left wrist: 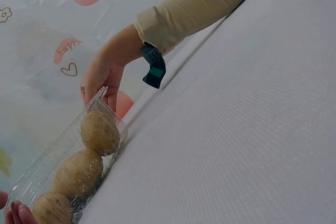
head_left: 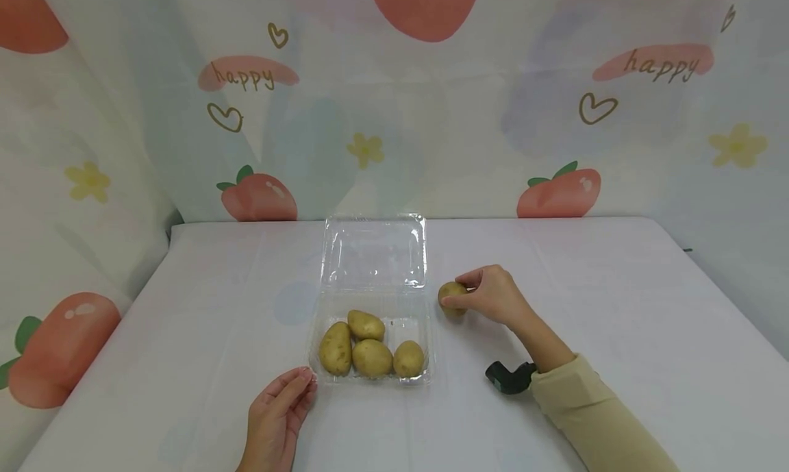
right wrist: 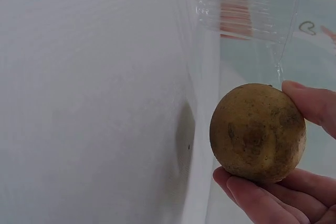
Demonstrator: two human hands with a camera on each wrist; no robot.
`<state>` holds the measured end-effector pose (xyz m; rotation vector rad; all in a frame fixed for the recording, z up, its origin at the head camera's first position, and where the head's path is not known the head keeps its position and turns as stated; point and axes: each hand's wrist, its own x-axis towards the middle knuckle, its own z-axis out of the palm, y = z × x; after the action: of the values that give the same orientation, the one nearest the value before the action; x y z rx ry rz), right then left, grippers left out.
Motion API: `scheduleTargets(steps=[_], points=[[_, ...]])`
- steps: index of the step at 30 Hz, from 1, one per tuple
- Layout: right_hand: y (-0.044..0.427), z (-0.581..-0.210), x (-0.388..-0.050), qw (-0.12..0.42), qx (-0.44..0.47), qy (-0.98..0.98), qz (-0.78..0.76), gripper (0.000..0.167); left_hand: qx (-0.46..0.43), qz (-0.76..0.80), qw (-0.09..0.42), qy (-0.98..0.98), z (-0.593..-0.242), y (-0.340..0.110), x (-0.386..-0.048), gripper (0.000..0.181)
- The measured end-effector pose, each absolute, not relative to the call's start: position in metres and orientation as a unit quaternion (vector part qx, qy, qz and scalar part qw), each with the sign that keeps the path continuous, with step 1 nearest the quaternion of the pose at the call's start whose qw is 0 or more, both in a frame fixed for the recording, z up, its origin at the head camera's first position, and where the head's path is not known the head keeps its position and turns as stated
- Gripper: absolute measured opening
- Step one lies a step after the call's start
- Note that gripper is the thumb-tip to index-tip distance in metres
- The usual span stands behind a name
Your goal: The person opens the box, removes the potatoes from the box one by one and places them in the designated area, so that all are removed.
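Pinching the near left corner of a clear plastic box (head_left: pixel 370 381), the left hand (head_left: pixel 280 410) is closest to me. Across from it I see a beige sleeve (head_left: pixel 592 396) on the right forearm, a dark curved piece (head_left: pixel 507 378) beside its cuff. In the box's base I count four potatoes (head_left: pixel 372 358): one at the left, two in the middle, one at the right. Just right of the box, the right hand (head_left: pixel 496 294) grips a fifth potato (head_left: pixel 453 299) between thumb and fingers. Farther off, the lid (head_left: pixel 374 253) lies folded back on the white table (head_left: pixel 234 307); beyond hangs a fruit-printed cloth (head_left: pixel 431 116).
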<state>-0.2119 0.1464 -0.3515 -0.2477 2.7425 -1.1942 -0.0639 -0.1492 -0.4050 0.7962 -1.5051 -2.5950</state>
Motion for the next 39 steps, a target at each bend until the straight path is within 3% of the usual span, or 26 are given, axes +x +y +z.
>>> scheduleTargets(steps=[39], points=[[0.1494, -0.354, -0.2127, 0.112, -0.085, 0.921, -0.363, 0.057, 0.26, -0.831, 0.015, -0.491, -0.4074, -0.1491, -0.0644, 0.009]])
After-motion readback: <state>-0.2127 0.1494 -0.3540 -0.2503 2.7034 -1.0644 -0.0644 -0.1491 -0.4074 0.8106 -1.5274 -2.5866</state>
